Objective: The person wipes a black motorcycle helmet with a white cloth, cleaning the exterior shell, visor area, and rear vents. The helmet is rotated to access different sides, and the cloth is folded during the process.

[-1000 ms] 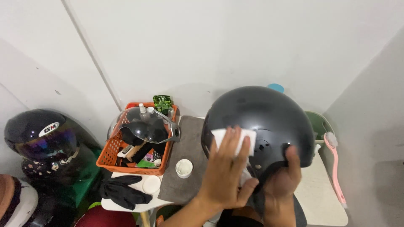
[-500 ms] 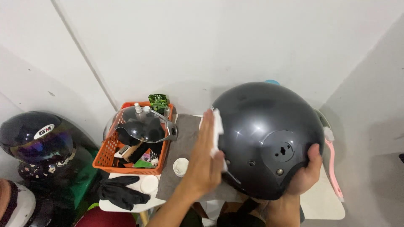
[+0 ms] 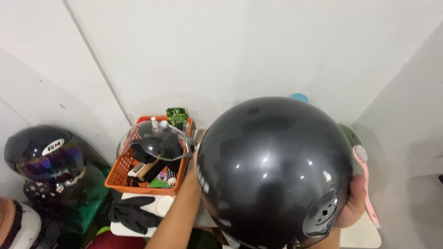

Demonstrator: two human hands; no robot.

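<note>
Glossy black, the helmet (image 3: 272, 170) fills the middle of the view, its rounded shell turned up toward the camera and a round grey vent fitting low on its right side. The right hand (image 3: 353, 203) clasps the helmet's lower right edge, fingers curled around the rim beside that fitting. The left hand (image 3: 193, 173) is mostly hidden behind the helmet's left side; only the forearm and the base of the hand show, pressed against the shell, so I cannot tell how the fingers are set or whether they hold anything.

Just left of the helmet stands an orange basket (image 3: 121, 173) on the white surface (image 3: 364, 235), filled with small bottles, brushes and a clear visor (image 3: 159, 143) laid across its top. A green object (image 3: 177, 115) sits at the basket's far corner. A black glove (image 3: 131, 214) lies in front of the basket, near the left forearm. Further left, against the white wall, rests another dark helmet with a tinted visor (image 3: 46, 159). On the right, a pink brush (image 3: 367, 184) lies along the surface just beside the right hand, and a small blue rim peeks out behind the top of the held helmet.
</note>
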